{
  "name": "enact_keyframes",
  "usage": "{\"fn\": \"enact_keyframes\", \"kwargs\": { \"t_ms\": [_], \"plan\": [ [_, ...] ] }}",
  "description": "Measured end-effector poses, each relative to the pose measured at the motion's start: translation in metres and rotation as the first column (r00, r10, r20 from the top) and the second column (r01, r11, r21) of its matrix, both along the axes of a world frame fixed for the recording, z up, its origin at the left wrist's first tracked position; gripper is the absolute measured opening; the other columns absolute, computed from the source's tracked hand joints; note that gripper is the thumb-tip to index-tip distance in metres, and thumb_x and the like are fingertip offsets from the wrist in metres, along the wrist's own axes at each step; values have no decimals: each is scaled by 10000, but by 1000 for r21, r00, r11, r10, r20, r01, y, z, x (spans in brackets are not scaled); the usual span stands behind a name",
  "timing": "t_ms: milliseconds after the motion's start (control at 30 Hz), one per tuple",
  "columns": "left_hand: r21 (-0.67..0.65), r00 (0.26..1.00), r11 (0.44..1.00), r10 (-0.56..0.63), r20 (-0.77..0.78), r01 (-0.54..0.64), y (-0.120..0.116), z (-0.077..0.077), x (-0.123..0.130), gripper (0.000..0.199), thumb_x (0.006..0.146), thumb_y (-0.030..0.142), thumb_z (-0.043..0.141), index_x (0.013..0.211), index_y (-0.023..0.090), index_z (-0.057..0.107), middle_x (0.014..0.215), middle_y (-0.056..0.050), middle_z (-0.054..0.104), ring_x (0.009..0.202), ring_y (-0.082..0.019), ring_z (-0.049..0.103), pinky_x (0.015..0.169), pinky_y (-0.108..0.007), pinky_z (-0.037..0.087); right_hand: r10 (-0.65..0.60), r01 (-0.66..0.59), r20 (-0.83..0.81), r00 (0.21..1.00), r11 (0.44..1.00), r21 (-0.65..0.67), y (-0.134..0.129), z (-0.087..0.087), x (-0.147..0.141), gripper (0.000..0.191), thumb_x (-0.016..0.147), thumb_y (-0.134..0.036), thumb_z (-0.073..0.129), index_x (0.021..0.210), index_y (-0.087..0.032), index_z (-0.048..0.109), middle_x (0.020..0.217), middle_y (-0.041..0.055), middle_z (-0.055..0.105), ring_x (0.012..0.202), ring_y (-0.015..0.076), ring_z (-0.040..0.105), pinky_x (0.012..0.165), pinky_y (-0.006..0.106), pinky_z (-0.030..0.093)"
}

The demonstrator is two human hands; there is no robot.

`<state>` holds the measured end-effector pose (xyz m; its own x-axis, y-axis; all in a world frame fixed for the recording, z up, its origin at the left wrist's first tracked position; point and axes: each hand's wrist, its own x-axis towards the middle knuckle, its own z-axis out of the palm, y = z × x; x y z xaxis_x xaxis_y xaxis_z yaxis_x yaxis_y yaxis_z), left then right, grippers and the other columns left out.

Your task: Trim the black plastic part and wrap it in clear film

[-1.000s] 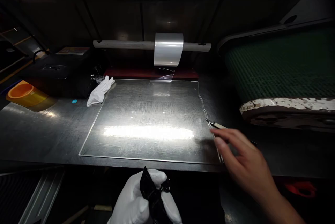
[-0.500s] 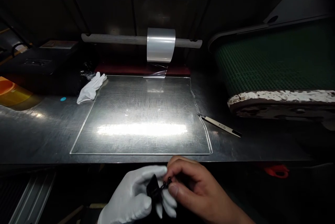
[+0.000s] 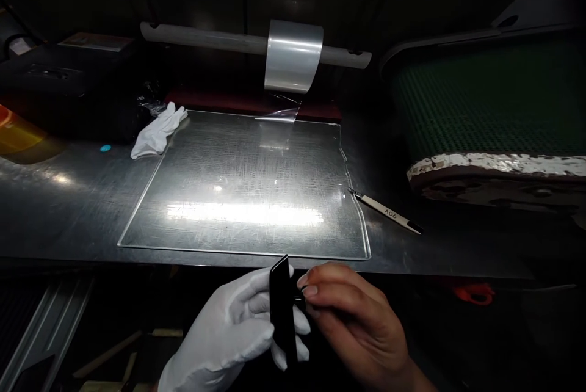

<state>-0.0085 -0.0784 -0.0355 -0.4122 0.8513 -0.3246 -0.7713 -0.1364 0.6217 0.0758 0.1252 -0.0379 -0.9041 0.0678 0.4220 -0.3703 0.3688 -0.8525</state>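
Clock positions are taken from the centre of the glass sheet [image 3: 242, 172], 12 o'clock pointing away from the wearer. The metal bench [image 3: 68, 209] carries the sheet. The green conveyor belt [image 3: 494, 93] stands between 2 and 3 o'clock. A roll of clear film [image 3: 293, 56] hangs on its bar at 1 o'clock.

The left hand [image 3: 224, 325], in a white glove, is at 6 o'clock; its thumb and fingers are closed on the black part [image 3: 281, 312]. The bare right hand [image 3: 359, 319] is between 4 and 5 o'clock, fingertips pinched on a small dark fitting [image 3: 300, 298] beside the part. A spare white glove [image 3: 155, 132] lies at 10 o'clock. The tool marked A06 [image 3: 387, 211] rests just past 3 o'clock, tip at the sheet's edge.

The black part is held near upright, off the bench, between 5 and 6 o'clock. It is probably light and stiff; its glossy face is likely slippery and prone to marking. Grip by the edges. The fitting is probably light also; pinch it with fingertips only.

Changes from one second ago: the right hand has left the A06 tool for the fitting, and the part now presents its glossy face.
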Motion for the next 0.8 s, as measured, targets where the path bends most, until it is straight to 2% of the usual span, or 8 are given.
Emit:
{"fn": "enact_keyframes", "kwargs": {
  "t_ms": [100, 300, 400, 500, 567, 633, 700, 800],
  "plan": [
    [33, 999, 999, 15, 45, -16, -1, -4, 3, 530, 943, 357, 777, 1423, 199, 618, 1111, -169, 768, 869, -238, 788, 684, -231, 574, -3, 4, 11, 1000, 1000, -11, -3, -6, 2, 471, 893, 27, 644, 1262, -264, 684, 1094, 58, 743, 1005, 187, 742, 855, 293, 649],
    [118, 993, 990, 71, 93, -82, -1, -14, 9, 623, 945, 375, 777, 1509, 263, 537, 1085, -140, 772, 893, -227, 790, 694, -231, 589, 3, 2, 64, 998, 998, -68, -7, -7, 4, 472, 909, 2, 606, 1290, -263, 692, 1157, 54, 746, 1086, 173, 726, 948, 275, 621],
    [145, 991, 985, 79, 104, -93, -1, -19, 13, 685, 925, 367, 804, 1536, 295, 504, 1043, -106, 767, 873, -204, 785, 695, -218, 590, 35, -3, 148, 988, 978, -208, -8, -7, 4, 365, 952, -109, 615, 1258, -273, 728, 1142, 66, 748, 1054, 188, 730, 932, 297, 619],
    [138, 992, 987, 73, 102, -87, -2, -25, 15, 715, 895, 365, 840, 1528, 303, 513, 1018, -91, 772, 868, -197, 782, 706, -216, 594, 104, 41, 322, 941, 909, -415, -8, -6, 1, 262, 994, -258, 665, 1243, -300, 739, 1041, 50, 746, 904, 164, 720, 797, 264, 607],
    [129, 994, 989, 62, 91, -74, -2, -28, 15, 713, 893, 358, 844, 1525, 309, 518, 990, -89, 780, 881, -204, 784, 731, -237, 602, 164, 33, 385, 908, 889, -458, -7, -3, -1, 192, 993, -301, 693, 1172, -280, 761, 972, 37, 734, 841, 143, 698, 743, 238, 575],
    [83, 995, 995, 56, 83, -63, -3, -30, 14, 699, 897, 318, 842, 1521, 310, 527, 979, -87, 782, 899, -205, 778, 766, -264, 604, 181, -7, 407, 895, 920, -393, -6, 1, -3, 132, 990, -300, 693, 1073, -239, 775, 946, 40, 731, 838, 146, 695, 754, 249, 565],
    [5, 996, 997, 70, 63, -71, -3, -29, 12, 678, 896, 298, 839, 1508, 297, 548, 1022, -97, 778, 906, -199, 765, 788, -274, 600, 121, -6, 412, 903, 963, -271, -4, 5, -5, 114, 990, -269, 672, 1037, -216, 761, 919, 41, 734, 821, 151, 700, 743, 257, 567],
    [-40, 993, 993, 111, 24, -110, -4, -23, 9, 618, 968, 526, 700, 1499, 238, 574, 1230, -170, 737, 964, -231, 751, 836, -316, 606, 27, -19, 258, 966, 999, -35, 2, 12, -8, 146, 975, -199, 665, 1106, -204, 728, 927, 48, 738, 795, 152, 704, 688, 254, 572]
  ]
}}
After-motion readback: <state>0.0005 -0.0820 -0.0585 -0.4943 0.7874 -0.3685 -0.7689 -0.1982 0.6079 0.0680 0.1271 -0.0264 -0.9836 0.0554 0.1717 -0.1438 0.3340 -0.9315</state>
